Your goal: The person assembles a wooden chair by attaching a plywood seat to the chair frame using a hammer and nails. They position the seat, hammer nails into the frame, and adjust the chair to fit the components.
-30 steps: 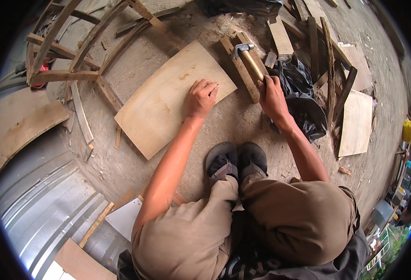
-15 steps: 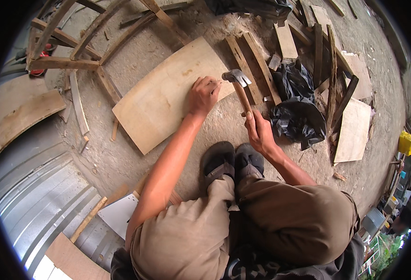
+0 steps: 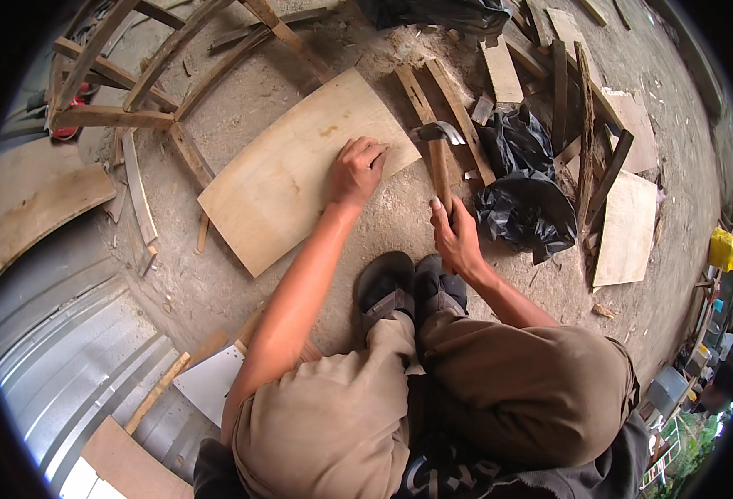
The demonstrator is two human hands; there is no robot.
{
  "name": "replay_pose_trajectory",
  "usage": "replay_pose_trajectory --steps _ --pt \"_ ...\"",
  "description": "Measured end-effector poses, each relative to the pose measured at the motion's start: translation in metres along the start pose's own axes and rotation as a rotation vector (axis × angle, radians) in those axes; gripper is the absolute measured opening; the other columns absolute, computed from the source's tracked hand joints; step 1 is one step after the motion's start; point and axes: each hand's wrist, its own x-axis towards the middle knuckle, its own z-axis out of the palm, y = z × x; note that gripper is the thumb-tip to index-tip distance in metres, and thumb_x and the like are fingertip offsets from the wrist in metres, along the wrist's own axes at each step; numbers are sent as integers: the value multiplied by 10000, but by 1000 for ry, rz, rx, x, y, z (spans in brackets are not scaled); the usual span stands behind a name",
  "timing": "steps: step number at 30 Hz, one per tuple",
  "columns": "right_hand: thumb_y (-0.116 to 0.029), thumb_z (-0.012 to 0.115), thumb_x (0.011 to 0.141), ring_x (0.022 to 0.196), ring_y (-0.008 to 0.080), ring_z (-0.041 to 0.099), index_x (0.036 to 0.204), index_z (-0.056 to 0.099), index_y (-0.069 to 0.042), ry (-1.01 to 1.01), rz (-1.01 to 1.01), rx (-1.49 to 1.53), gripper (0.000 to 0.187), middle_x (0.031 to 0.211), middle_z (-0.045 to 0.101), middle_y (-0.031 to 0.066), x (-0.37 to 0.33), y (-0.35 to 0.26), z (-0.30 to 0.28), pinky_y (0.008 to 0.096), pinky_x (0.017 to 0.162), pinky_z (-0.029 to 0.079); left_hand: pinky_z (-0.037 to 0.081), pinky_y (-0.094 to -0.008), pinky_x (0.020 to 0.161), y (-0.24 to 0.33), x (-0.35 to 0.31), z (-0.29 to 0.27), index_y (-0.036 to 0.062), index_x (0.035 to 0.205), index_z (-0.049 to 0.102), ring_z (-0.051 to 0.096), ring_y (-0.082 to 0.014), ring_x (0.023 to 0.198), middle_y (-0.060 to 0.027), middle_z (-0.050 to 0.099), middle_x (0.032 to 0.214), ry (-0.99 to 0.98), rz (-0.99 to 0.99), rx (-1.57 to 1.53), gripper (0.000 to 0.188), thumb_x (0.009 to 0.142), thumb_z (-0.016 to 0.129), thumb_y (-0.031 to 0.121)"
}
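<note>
My right hand [image 3: 458, 239] is wrapped round the wooden handle of a claw hammer [image 3: 440, 173]. The hammer's metal head is raised, apart from and to the right of my left hand [image 3: 357, 172]. That left hand rests on a pale plywood sheet [image 3: 279, 179], near its right edge, with fingers curled and pinched together. Whatever the fingertips hold, if anything, is too small to make out. The sheet lies in front of me, beyond my shoes.
A wooden frame [image 3: 129, 116] stands at the far left. Black plastic bags [image 3: 526, 214], loose planks [image 3: 462, 121] and plywood pieces [image 3: 626, 229] lie on the right. Corrugated metal sheeting [image 3: 92, 349] is at the lower left, and dusty ground [image 3: 316, 303] lies around my shoes [image 3: 387, 287].
The hammer head has swung right, away from my left hand, and its handle now stands straighter. My left hand keeps its place on the plywood.
</note>
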Motion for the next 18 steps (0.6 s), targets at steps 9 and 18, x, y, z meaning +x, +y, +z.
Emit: replay_pose_trajectory --steps 9,18 --pt "-180 563 1008 564 267 584 1097 513 19 -55 -331 -173 223 663 557 175 -4 -26 -7 408 532 434 531 -368 756 1 -1 -5 76 843 729 635 -264 835 -38 676 898 6 20 31 63 781 739 67" --pt "-130 554 995 661 474 622 1069 471 15 -93 -328 -264 182 711 596 265 0 -17 -6 498 553 453 525 -364 767 -2 1 -1 73 877 729 643 -265 844 -50 665 895 4 17 28 89 789 741 72"
